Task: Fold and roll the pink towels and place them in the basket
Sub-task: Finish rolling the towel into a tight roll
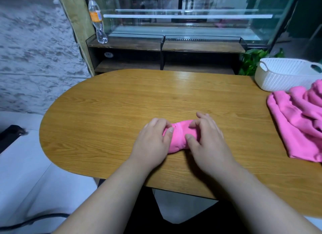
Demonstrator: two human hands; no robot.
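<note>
Wood grain runs left to right across the round-ended counter (113,103), and a little nearer than its middle lies a rolled pink towel (177,138), its length set left to right. We have our left grip (153,139) curled over the left end of the roll, fingers bent across the top and the thumb laid on the cloth. Our right grip (207,139) wraps the right end, the thumb pressing into the near side and the fingers hooked over the far side. Only the middle band of the towel shows between the two, with a hem line crossing it.

At the right edge of the counter we see a loose pile of pink towels (299,124), crumpled and cut off by the frame. Just beyond it, at the far right, stands a white basket (285,75) with a woven pattern and a handle hole; the pile reaches up against its near wall. What lies in the basket is hidden from us. Green leaves (252,59) show just left of the basket, off the counter.

Beyond the far edge stands a glass display case (191,25) over dark wooden shelves, and a clear plastic bottle (97,19) with an orange label stands on its ledge at the left end. A rough grey wall (34,51) fills the far left, and a dark cable (31,221) crosses the pale floor near us
</note>
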